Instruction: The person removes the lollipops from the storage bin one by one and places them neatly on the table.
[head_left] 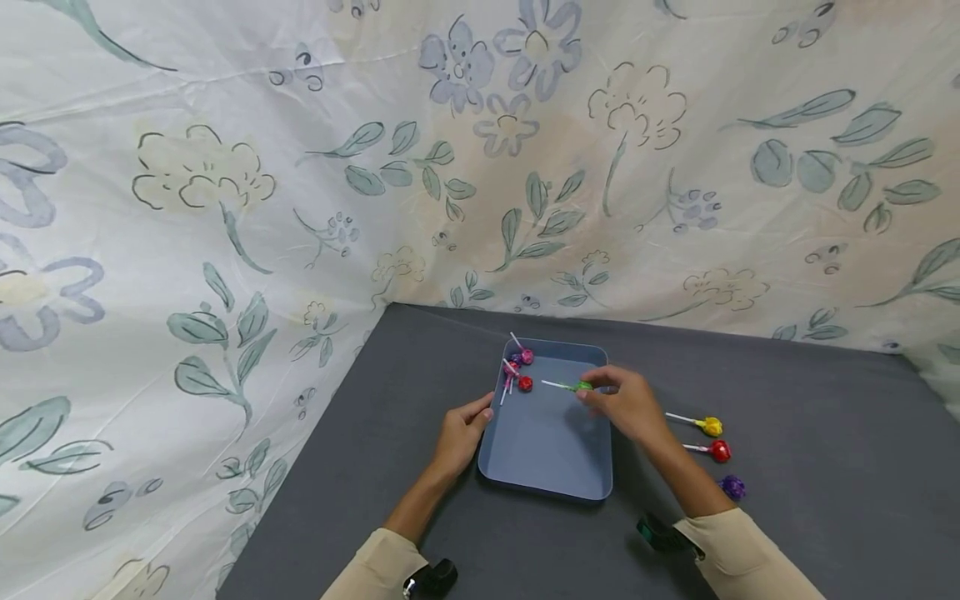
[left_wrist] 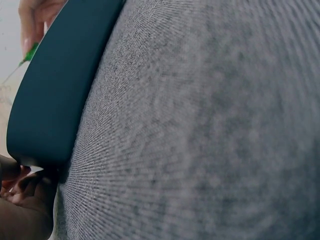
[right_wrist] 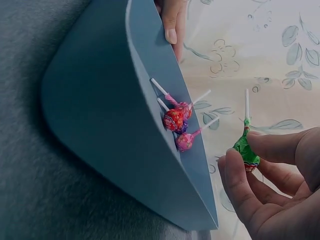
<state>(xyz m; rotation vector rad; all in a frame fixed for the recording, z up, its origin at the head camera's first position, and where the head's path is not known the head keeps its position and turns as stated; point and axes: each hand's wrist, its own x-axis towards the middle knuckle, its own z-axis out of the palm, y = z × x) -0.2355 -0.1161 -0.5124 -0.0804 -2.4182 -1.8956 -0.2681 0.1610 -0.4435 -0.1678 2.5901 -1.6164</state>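
Observation:
My right hand (head_left: 628, 407) pinches a green-wrapped lollipop (right_wrist: 245, 149) by its candy head, thumb on one side and fingers on the other. The lollipop's white stick points left over the blue-grey tray (head_left: 543, 450) in the head view. On the tray's left side my left hand (head_left: 457, 437) grips the rim, its thumb over the edge. Inside, at the far left corner, several lollipops lie together: a red one (head_left: 525, 384), a pink one (right_wrist: 184, 142) and a purple one mostly hidden among them.
Right of the tray, on the dark grey cloth (head_left: 825, 467), lie a yellow lollipop (head_left: 712, 427), a red lollipop (head_left: 720, 451) and a purple lollipop (head_left: 732, 487), partly behind the right forearm. A floral curtain (head_left: 540, 208) rises behind the table and along its left.

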